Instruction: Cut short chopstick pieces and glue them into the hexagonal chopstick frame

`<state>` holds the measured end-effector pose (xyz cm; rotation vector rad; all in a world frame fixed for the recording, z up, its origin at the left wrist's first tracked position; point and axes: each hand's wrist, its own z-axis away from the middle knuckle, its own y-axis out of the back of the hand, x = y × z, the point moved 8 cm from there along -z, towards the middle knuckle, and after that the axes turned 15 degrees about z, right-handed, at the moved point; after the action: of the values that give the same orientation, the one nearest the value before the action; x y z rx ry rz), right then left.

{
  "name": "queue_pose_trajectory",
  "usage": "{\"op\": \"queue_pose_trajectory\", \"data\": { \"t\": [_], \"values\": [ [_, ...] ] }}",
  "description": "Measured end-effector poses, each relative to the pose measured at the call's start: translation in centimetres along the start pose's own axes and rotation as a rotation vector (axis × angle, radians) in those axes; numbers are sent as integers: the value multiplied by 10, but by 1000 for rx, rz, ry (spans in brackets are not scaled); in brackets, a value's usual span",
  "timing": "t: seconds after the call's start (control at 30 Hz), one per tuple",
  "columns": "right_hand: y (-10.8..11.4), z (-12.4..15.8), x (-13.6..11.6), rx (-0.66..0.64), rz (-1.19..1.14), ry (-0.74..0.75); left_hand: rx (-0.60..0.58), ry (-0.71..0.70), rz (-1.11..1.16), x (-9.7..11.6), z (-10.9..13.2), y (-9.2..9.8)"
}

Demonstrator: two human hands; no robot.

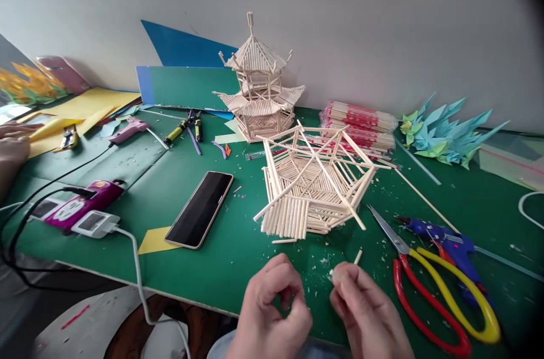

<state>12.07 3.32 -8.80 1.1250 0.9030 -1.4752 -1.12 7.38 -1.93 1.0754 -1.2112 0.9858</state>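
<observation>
My left hand is closed at the table's front edge, thumb and fingers curled into a ring. Anything between its fingertips is hidden. To its right, my right hand pinches a small pale piece, too small to name exactly. A short stick shows just behind that hand; I cannot tell if they touch. Beyond both hands sits an open hexagonal frame of wooden sticks, with a slatted floor and a slatted panel at its front left. One loose cut stick lies before it.
A finished-looking two-tier stick pagoda stands behind. Scissors and a blue glue gun lie at right, bundled sticks at the back. A phone, power strip and pink glue gun are left, near another person's hand.
</observation>
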Motion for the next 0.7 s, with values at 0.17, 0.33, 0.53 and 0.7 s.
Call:
{"op": "queue_pose_trajectory", "data": {
  "t": [0.17,0.33,0.53,0.7],
  "values": [
    [14,-7,-3,65,-11,21,-59,75,-21,-8,6,6],
    [8,-3,-31,41,191,179,-177,52,-72,-12,6,-13],
    [2,0,-39,-4,360,262,-93,-168,25,6,-2,-17],
    [1,2,-38,67,354,263,-113,-407,-55,26,-2,-19]
  ]
}}
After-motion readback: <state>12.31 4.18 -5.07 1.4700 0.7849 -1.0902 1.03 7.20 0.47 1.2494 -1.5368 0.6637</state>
